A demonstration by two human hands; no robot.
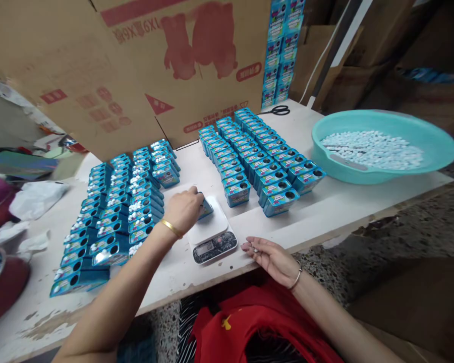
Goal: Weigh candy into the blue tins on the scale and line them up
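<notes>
Bare arms, two bangles, a red top

The left hand (183, 209) wears a thin gold bangle at the wrist; the right hand (274, 259) wears a slim silver-coloured bangle. Both forearms are bare, no sleeves showing. Below them is a red garment with a small yellow mark, over black-and-white striped fabric.

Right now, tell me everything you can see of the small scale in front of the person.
The scale is a small, flat kitchen-type unit, seemingly plastic, lying level on the white table near its front edge. Its white weighing plate sits at the far end; a dark front panel holds a grey display, digits unreadable. A blue tin rests on the plate, gripped by the left hand. The right hand lies palm up beside the panel, apart from it, with small white pieces at its fingertips.
</notes>
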